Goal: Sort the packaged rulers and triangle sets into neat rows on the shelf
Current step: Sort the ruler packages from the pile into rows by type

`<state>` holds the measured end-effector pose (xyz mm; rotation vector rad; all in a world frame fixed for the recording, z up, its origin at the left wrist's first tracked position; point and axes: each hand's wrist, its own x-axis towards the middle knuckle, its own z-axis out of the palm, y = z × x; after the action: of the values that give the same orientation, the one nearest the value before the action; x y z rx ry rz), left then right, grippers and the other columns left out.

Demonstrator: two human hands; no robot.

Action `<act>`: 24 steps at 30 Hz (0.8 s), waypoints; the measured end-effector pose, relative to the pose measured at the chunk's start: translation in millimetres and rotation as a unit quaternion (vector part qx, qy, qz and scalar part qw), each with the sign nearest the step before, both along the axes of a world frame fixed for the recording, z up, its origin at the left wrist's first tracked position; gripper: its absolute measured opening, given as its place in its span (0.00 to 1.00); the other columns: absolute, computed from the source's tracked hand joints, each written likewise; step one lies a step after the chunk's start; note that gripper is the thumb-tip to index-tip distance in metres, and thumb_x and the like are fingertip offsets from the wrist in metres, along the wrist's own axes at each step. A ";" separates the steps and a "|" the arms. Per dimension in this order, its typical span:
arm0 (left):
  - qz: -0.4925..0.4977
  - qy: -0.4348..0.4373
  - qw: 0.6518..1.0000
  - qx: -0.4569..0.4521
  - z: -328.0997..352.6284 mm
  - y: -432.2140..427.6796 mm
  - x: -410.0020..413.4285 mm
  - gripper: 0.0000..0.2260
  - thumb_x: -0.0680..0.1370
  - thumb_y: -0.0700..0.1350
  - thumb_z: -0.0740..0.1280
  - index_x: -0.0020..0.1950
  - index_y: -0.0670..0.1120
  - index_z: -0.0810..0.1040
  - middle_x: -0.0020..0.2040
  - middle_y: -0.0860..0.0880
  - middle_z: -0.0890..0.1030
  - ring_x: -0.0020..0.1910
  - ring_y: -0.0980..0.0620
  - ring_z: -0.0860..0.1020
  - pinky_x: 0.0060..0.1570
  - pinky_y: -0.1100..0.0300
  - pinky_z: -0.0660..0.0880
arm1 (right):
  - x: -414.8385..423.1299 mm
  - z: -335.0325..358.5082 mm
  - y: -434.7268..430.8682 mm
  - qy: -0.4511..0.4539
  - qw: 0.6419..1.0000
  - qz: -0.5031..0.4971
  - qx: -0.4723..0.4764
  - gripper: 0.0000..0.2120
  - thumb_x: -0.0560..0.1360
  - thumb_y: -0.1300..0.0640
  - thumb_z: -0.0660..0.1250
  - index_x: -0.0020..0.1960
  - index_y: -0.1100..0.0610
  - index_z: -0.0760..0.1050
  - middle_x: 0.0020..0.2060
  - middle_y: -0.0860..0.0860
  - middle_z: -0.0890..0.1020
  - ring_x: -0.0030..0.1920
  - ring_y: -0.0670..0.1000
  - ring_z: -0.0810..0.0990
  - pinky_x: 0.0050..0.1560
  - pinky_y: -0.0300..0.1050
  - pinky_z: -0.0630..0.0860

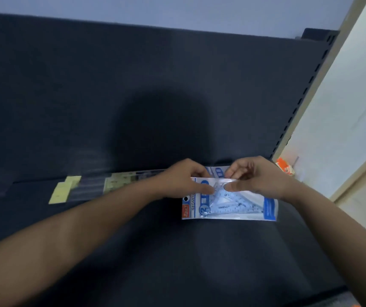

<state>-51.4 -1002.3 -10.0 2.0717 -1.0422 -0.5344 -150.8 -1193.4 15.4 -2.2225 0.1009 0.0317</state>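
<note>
On the dark shelf (pixel 133 251), both hands (pixel 184 178) (pixel 254 176) pinch a packet (pixel 244 207) marked "GEOMETR".

Left hand (pixel 185 180) and right hand (pixel 256 177) hide part of the triangle set (pixel 233 207); ruler packs (pixel 93 187) look blurred.
</note>
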 end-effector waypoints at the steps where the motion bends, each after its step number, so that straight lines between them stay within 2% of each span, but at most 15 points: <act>1: 0.022 -0.021 1.000 -0.001 -2.6 -15.5 -5.0 0.07 0.71 0.48 0.76 0.38 0.51 0.79 0.35 0.54 0.81 0.33 0.60 0.77 0.37 0.62 0.74 | -1.2 -2.0 -17.5 -0.008 1.000 -0.004 -0.020 0.08 0.66 0.62 0.77 0.41 0.58 0.80 0.33 0.52 0.83 0.30 0.42 0.79 0.33 0.31 0.73; 3: 0.072 -0.067 0.995 0.002 -8.0 -44.8 -13.7 0.08 0.70 0.49 0.76 0.37 0.51 0.79 0.33 0.56 0.80 0.31 0.62 0.76 0.35 0.62 0.74 | 0.0 -9.2 -49.8 -0.026 0.996 -0.015 -0.086 0.08 0.66 0.59 0.78 0.39 0.51 0.79 0.31 0.46 0.81 0.28 0.38 0.76 0.31 0.28 0.70; 6: 0.118 -0.115 0.986 0.030 -15.6 -72.6 -19.5 0.06 0.70 0.48 0.75 0.42 0.51 0.79 0.36 0.56 0.81 0.34 0.64 0.77 0.39 0.59 0.77 | 7.8 -26.9 -84.5 -0.044 0.986 -0.007 -0.158 0.12 0.67 0.58 0.76 0.35 0.46 0.75 0.31 0.41 0.78 0.30 0.37 0.74 0.32 0.27 0.68; 8: 0.126 -0.142 0.980 0.062 -20.8 -78.7 -20.3 0.07 0.72 0.48 0.74 0.47 0.49 0.80 0.43 0.54 0.80 0.42 0.58 0.78 0.46 0.56 0.76 | 15.1 -38.3 -97.7 -0.056 0.985 0.009 -0.165 0.13 0.69 0.58 0.74 0.34 0.44 0.74 0.32 0.40 0.78 0.32 0.36 0.74 0.34 0.26 0.68; 11: 0.158 -0.190 0.965 0.088 -29.4 -76.6 -21.9 0.14 0.75 0.49 0.71 0.59 0.48 0.79 0.55 0.49 0.79 0.56 0.50 0.76 0.58 0.56 0.71 | 25.9 -50.4 -105.1 -0.080 0.984 0.031 -0.153 0.12 0.70 0.56 0.72 0.34 0.43 0.73 0.32 0.39 0.77 0.35 0.34 0.75 0.34 0.26 0.68; 13: 0.175 -0.202 0.959 0.096 -32.8 -75.0 -26.2 0.18 0.77 0.49 0.69 0.65 0.47 0.76 0.63 0.50 0.78 0.62 0.50 0.74 0.63 0.61 0.67 | 31.5 -55.3 -105.9 -0.085 0.982 0.047 -0.160 0.09 0.71 0.55 0.71 0.36 0.44 0.74 0.34 0.39 0.76 0.36 0.36 0.74 0.35 0.28 0.66; 15: 0.188 -0.201 0.956 0.098 -33.8 -76.2 -30.4 0.19 0.77 0.48 0.68 0.68 0.47 0.75 0.65 0.51 0.77 0.64 0.51 0.72 0.62 0.65 0.63 | 35.2 -56.1 -106.1 -0.099 0.975 0.072 -0.187 0.04 0.72 0.54 0.70 0.40 0.49 0.76 0.36 0.41 0.75 0.38 0.41 0.73 0.38 0.33 0.65; 17: 0.199 -0.204 0.953 0.102 -31.7 -77.1 -34.1 0.19 0.77 0.47 0.68 0.68 0.48 0.74 0.64 0.50 0.77 0.63 0.50 0.72 0.63 0.63 0.65 | 36.3 -53.8 -105.1 -0.120 0.964 0.090 -0.221 0.02 0.74 0.55 0.68 0.44 0.53 0.78 0.40 0.45 0.76 0.43 0.46 0.73 0.42 0.37 0.65; 20: 0.202 -0.244 0.939 0.136 -26.3 -73.6 -39.4 0.20 0.77 0.47 0.66 0.69 0.48 0.73 0.64 0.50 0.76 0.62 0.48 0.73 0.63 0.56 0.67 | 32.9 -48.5 -99.8 -0.156 0.948 0.102 -0.259 0.05 0.76 0.57 0.65 0.48 0.57 0.78 0.46 0.52 0.78 0.49 0.52 0.74 0.45 0.39 0.64; 24: 0.220 -0.307 0.895 0.237 -17.7 -49.2 -45.4 0.25 0.79 0.54 0.62 0.74 0.50 0.64 0.71 0.51 0.69 0.68 0.49 0.67 0.66 0.56 0.62 | 25.4 -35.3 -76.9 -0.169 0.939 0.115 -0.276 0.08 0.78 0.55 0.63 0.50 0.59 0.78 0.47 0.53 0.79 0.50 0.54 0.75 0.51 0.44 0.68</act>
<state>-96.7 -1051.5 -27.7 2.9168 -0.7589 0.1401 -125.4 -1270.3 -20.0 -2.7508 -0.3850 -0.2833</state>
